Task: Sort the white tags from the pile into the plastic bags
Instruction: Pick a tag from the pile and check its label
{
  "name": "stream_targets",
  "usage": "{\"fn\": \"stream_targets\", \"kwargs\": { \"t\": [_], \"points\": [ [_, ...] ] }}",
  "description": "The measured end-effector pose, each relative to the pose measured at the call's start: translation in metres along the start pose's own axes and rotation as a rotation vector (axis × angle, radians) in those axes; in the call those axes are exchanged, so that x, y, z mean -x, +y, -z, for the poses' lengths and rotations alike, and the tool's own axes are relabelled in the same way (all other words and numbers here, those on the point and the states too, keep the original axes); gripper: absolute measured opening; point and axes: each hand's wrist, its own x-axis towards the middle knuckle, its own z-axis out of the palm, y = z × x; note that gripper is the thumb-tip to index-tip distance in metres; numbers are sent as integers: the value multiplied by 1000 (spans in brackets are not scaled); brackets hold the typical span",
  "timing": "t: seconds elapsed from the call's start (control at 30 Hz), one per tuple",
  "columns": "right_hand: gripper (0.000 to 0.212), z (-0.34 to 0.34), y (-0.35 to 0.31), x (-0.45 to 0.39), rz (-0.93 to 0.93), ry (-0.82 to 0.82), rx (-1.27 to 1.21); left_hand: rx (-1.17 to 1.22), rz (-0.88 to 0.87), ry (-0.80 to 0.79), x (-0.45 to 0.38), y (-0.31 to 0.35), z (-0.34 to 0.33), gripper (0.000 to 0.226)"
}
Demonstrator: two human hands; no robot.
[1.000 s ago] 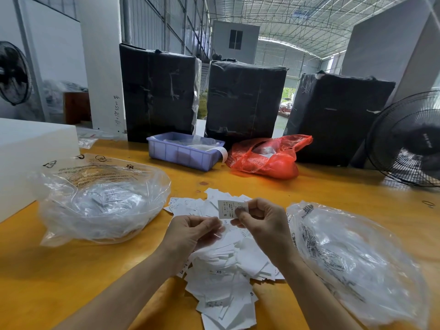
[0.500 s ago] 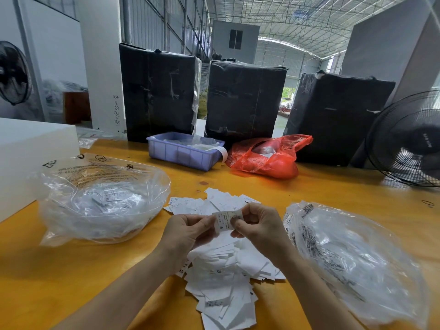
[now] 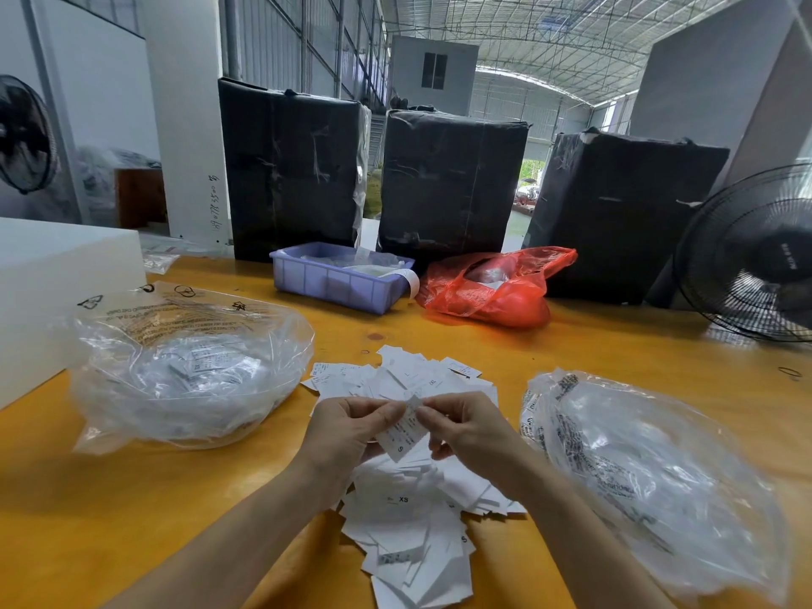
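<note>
Both hands' fingers (image 3: 397, 416) pinch one white tag (image 3: 403, 432) between them.

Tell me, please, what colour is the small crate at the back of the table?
The small crate is pale purple-blue, lavender-like, seen in the head view.

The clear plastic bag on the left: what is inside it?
Inside the clear plastic bag lie white tags with black print, piled at the bottom. Crinkled plastic blurs their print and count.
</note>
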Motion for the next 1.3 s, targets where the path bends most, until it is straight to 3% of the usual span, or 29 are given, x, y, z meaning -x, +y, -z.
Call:
{"fn": "stream_targets", "kwargs": {
  "t": [0.13,0.23,0.3,0.53,0.67,0.73,0.9,1.03,1.17,1.3],
  "points": [
    [25,-5,-3,3,-3,-150,77,105,21,106,1,0,-1,27],
    [43,-9,-4,2,54,18,15,162,48,151,1,1,-2,34],
    [42,-11,-5,2,92,131,-16,168,54,178,1,3,-3,34],
    [31,-23,-2,2,172,136,39,245,95,165,2,4,-5,33],
    [13,-18,-2,1,58,204,-264,239,120,100,3,6,-4,17],
    [11,-14,-2,1,-31,233,-361,214,151,88,2,6,-4,21],
    [11,-6,-1,1,-144,325,-448,65,226,30,1,7,-2,41],
    [8,-2,-1,1,-165,402,-483,8,201,-51,1,8,1,26],
    [7,-3,-3,2,-86,467,-392,-151,62,-28,1,6,3,7],
    [15,-12,-6,5,127,588,-39,-226,-48,34,0,8,4,2]
  ]
}}
